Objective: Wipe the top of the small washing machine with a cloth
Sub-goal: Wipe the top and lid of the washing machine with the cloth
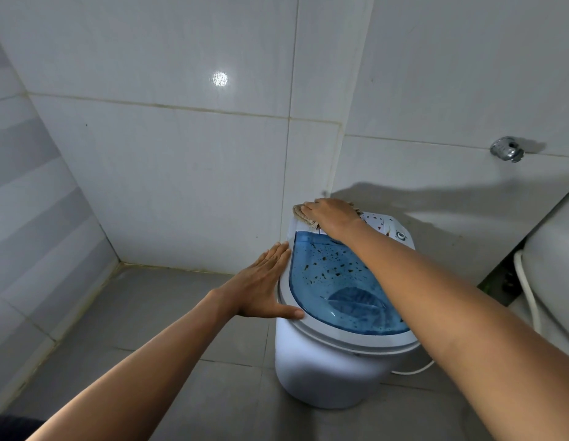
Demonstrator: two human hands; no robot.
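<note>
Tiled wall point(181, 173) close behind washing machine point(327, 370)

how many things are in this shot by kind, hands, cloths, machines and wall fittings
Hands: 2, the left hand flat on the machine's rim and the right hand pressing the cloth
Cloths: 1, the tan cloth on the back panel
Washing machines: 1, the small washing machine with a blue lid
Metal wall fittings: 1, the wall fitting
Total: 5
</note>
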